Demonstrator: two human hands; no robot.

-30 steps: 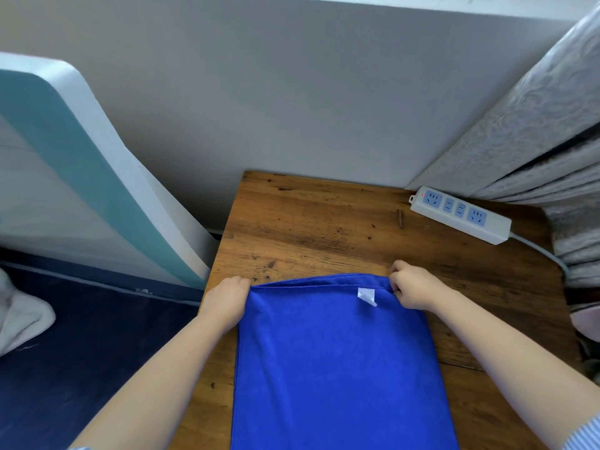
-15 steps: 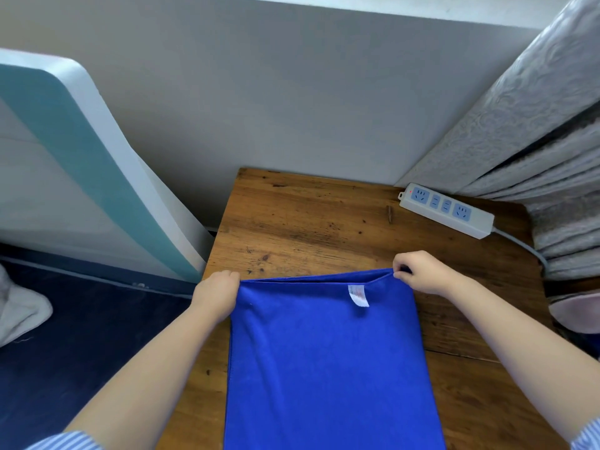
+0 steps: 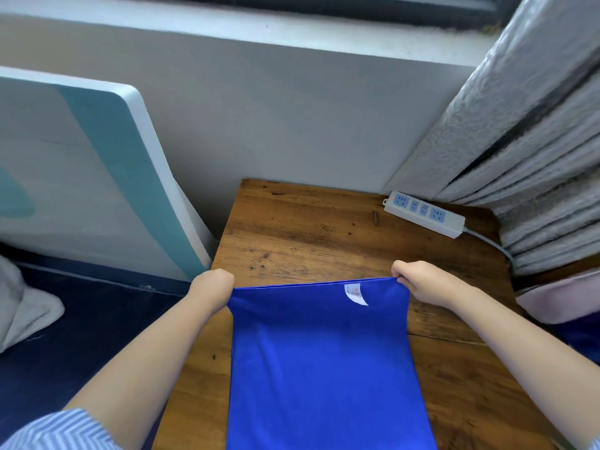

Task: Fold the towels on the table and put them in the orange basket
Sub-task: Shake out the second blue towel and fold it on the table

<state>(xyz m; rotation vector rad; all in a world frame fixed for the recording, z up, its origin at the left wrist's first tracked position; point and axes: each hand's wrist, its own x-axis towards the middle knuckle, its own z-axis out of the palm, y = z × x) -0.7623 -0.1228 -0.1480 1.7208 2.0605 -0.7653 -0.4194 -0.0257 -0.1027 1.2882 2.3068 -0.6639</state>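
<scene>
A blue towel (image 3: 324, 362) with a small white label near its far edge is stretched over the wooden table (image 3: 324, 235) and runs off the bottom of the view. My left hand (image 3: 212, 287) pinches its far left corner. My right hand (image 3: 422, 280) pinches its far right corner. The far edge is pulled taut between both hands, a little above the tabletop. No orange basket is in view.
A white power strip (image 3: 423, 213) with its cable lies at the table's far right corner. Grey curtains (image 3: 535, 151) hang at the right. A white and teal board (image 3: 97, 177) leans on the wall left of the table. Dark blue floor lies at left.
Both hands have moved further apart and lifted, pulling the towel's far edge straight and taut. The view has tilted upward.
</scene>
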